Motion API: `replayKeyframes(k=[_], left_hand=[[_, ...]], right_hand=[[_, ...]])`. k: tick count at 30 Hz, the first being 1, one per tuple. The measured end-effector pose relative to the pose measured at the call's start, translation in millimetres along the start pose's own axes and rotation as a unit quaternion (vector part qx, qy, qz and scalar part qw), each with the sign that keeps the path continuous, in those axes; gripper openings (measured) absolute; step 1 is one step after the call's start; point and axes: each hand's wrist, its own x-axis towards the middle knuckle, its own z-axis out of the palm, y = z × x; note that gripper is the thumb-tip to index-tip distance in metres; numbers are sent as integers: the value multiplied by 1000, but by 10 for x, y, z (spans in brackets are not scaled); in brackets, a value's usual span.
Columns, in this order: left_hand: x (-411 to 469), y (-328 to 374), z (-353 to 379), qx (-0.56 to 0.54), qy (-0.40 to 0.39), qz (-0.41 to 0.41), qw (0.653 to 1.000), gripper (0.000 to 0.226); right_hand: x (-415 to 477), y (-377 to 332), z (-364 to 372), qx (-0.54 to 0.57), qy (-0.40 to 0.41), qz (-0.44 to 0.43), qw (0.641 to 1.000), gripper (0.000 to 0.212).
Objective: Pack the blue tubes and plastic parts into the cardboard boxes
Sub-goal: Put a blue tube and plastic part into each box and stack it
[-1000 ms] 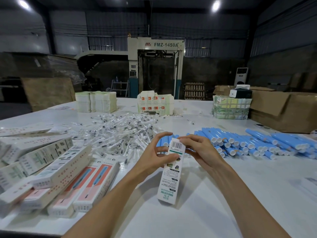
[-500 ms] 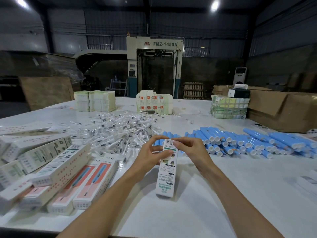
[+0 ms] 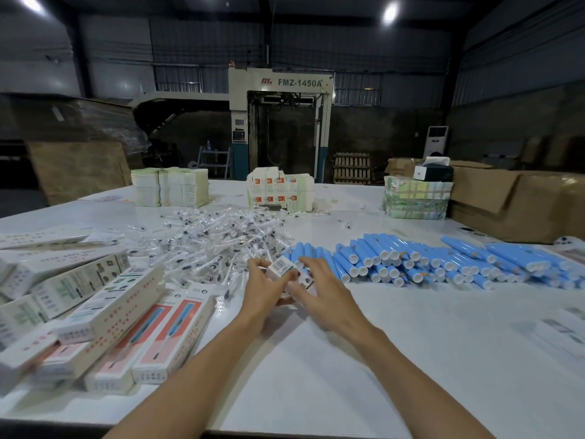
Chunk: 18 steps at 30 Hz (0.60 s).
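The white counter (image 3: 411, 343) carries blue tubes (image 3: 411, 258) heaped far right, clear plastic parts (image 3: 215, 242) piled far centre, and cardboard boxes (image 3: 126, 312) stacked near left. At the centre, my left hand (image 3: 262, 289) grips a small box (image 3: 280, 267); my right hand (image 3: 326, 293) lies over it, fingers stretched.

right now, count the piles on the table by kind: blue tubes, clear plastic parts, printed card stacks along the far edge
blue tubes pile: 1
clear plastic parts pile: 1
printed card stack groups, far edge: 3
total: 5
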Motion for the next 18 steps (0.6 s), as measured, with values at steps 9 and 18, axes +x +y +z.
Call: replayKeyframes(k=[9,18], left_hand=[[-15,31,67,-28,-11,22,999,45],[-118,-1,92,159,-92,188,965,34]], right_hand=[[-35,-29,-8,-219,27,-75,972,50],[-302,641,-951,-301,79,30,950,54]])
